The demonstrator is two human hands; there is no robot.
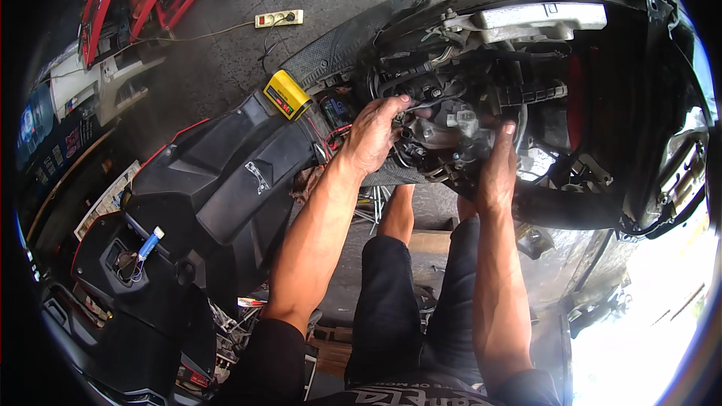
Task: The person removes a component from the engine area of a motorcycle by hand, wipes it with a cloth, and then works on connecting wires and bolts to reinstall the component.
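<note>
A black scooter (233, 158) lies across the view, and its rear section is uncovered so the engine parts (459, 124) show. Both my hands reach into these parts. My left hand (368, 135) is closed at their left side, thumb pressed against a dark hose or cable; whatever its fingers grip is hidden. Opposite it, my right hand (496, 169) curls around the right side, thumb upward beside a grey metal part with a pale connector (460, 118). Its other fingers are out of sight beneath. Left of my left hand, a battery (336, 111) with red wires sits in the scooter body.
A yellow box-shaped device (286, 95) rests on the scooter near the battery. A white power strip (279, 19) with a cord lies on the tiled floor. Red metal stands (143, 0) are at the far left. A blue key tag (151, 243) hangs by the ignition.
</note>
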